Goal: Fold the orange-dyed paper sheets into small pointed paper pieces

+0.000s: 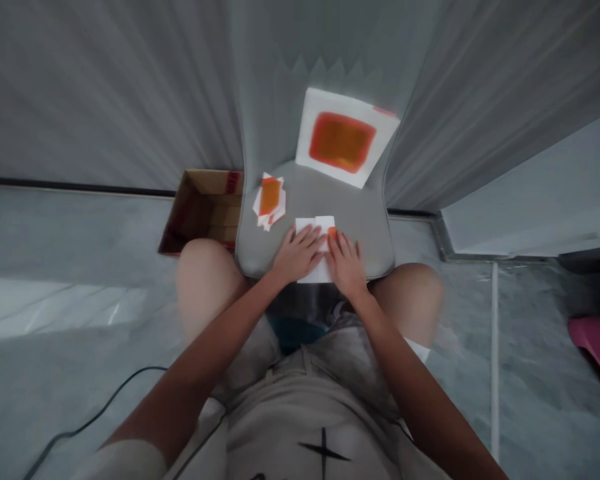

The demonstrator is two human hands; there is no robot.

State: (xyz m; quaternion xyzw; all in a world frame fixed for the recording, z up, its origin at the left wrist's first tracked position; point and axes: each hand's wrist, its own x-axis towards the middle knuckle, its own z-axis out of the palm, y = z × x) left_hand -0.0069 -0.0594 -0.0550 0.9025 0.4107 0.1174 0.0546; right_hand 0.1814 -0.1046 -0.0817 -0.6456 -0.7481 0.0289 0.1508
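Observation:
Both my hands lie flat on a folded white paper (pixel 314 230) on a grey seat cushion (pixel 325 192). My left hand (pixel 300 253) presses its left part, and my right hand (pixel 347 265) rests beside it, fingertips near a small orange patch (pixel 332 231). The hands hide most of the paper. To the left of them lies a small untidy stack of white papers with orange patches (pixel 269 197). Farther forward, a larger white sheet (pixel 310 130) with an orange-red square (pixel 342 141) lies tilted at the back of the seat, apart from both hands.
An open cardboard box (pixel 204 212) stands on the floor left of the seat. Grey pleated fabric (pixel 130 87) rises behind it. My knees flank the seat. A black cable (pixel 95 407) crosses the marble floor at lower left, and a pink object (pixel 597 350) sits at right.

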